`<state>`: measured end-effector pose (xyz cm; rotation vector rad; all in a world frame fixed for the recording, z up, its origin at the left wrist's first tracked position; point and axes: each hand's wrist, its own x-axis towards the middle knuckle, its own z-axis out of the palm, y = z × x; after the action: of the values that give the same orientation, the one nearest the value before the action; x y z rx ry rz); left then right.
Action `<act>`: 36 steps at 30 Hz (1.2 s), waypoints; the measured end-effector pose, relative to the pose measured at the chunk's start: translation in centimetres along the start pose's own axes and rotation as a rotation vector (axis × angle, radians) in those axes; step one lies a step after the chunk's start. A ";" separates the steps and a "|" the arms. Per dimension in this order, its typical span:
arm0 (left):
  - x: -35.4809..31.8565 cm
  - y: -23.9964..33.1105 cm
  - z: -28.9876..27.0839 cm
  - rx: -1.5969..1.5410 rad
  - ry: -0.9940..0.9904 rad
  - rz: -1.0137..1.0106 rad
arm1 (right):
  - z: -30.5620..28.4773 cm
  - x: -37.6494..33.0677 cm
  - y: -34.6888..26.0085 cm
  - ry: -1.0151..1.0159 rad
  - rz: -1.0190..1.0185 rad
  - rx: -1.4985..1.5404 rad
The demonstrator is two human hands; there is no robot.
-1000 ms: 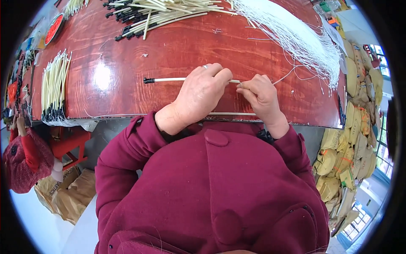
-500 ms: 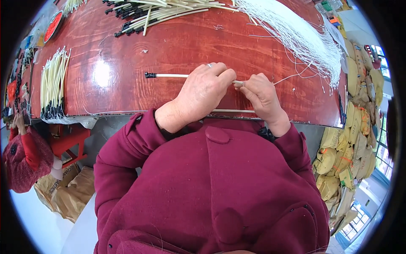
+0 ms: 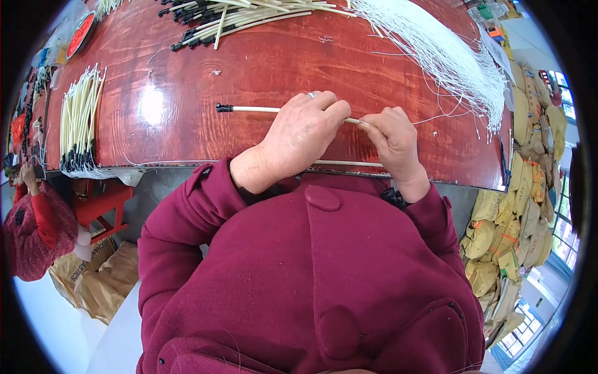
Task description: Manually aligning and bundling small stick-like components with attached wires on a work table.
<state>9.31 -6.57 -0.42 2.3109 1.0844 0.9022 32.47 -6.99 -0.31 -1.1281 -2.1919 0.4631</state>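
The left hand [image 3: 302, 140] lies knuckles up on the red wooden table [image 3: 261, 68], fingers curled shut over a thin pale stick [image 3: 255, 109] with a black tip; the stick runs out leftward from under the fingers, flat on the table, its black end well clear of the hand; a ring shows on one finger. The right hand [image 3: 395, 140] sits just beside the left, touching the same stick where it comes out on the other side, fingertips pinched together on its end; a white thread [image 3: 436, 117] trails away from that pinch toward the far right of the table. Beyond the stick, at the far edge of the table, lies a heap of sticks [image 3: 249, 15] with black tips; right of the heap spreads a bundle of white threads [image 3: 448, 56]. Left of the stick, near the table's left edge, a row of sticks [image 3: 78, 121] lies side by side. Nearer than the hands, along the table's front edge, rests another single stick [image 3: 349, 164].
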 end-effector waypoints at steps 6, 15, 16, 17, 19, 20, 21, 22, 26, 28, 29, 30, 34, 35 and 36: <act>0.2 0.1 -0.1 -0.020 -0.013 0.031 | 0.1 0.1 0.4 -0.016 -0.101 -0.008; 0.2 0.1 -0.1 -0.028 0.001 0.000 | 0.4 0.7 -1.0 0.084 0.011 0.062; 0.2 0.1 -0.1 -0.026 0.001 -0.001 | 0.3 0.6 -0.8 0.085 0.011 0.063; 0.3 0.1 0.0 -0.024 0.003 -0.003 | 0.1 0.4 -0.4 0.057 -0.006 0.043; 0.4 0.1 0.1 -0.020 0.007 -0.007 | -0.3 0.2 0.2 0.002 -0.043 0.003; 0.5 0.1 0.1 -0.020 0.009 0.002 | -0.4 0.3 0.3 0.001 -0.046 0.004; 0.5 0.1 0.1 -0.020 0.012 0.009 | -0.4 0.4 0.3 -0.011 -0.057 0.003; 0.3 0.1 -0.2 -0.015 0.011 0.014 | -0.2 0.6 0.1 -0.021 -0.069 0.009; -0.7 -0.2 -0.9 -0.073 0.052 0.025 | 0.5 1.0 -1.1 -0.006 -0.082 0.009; -1.0 -0.1 -1.0 -0.085 0.058 0.028 | 1.0 1.3 -1.9 0.005 -0.101 0.025; -0.7 0.1 -0.7 -0.117 0.063 0.045 | 0.7 1.3 -2.1 -0.002 -0.089 0.014; -0.7 0.3 -0.6 -0.148 0.068 0.063 | 0.5 1.2 -2.4 -0.009 -0.077 0.002; -1.3 0.6 -1.1 -0.171 0.067 0.069 | 0.9 1.2 -3.5 -0.015 -0.069 -0.008; -1.6 0.6 -1.4 -0.163 0.065 0.066 | 1.1 1.2 -3.8 -0.016 -0.068 -0.012; -1.7 0.6 -1.7 -0.165 0.054 0.058 | 1.2 1.3 -4.0 -0.014 -0.072 -0.004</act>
<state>7.53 -8.13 0.51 2.2038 0.9312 1.0410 28.64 -8.22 1.50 -1.0476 -2.2378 0.4365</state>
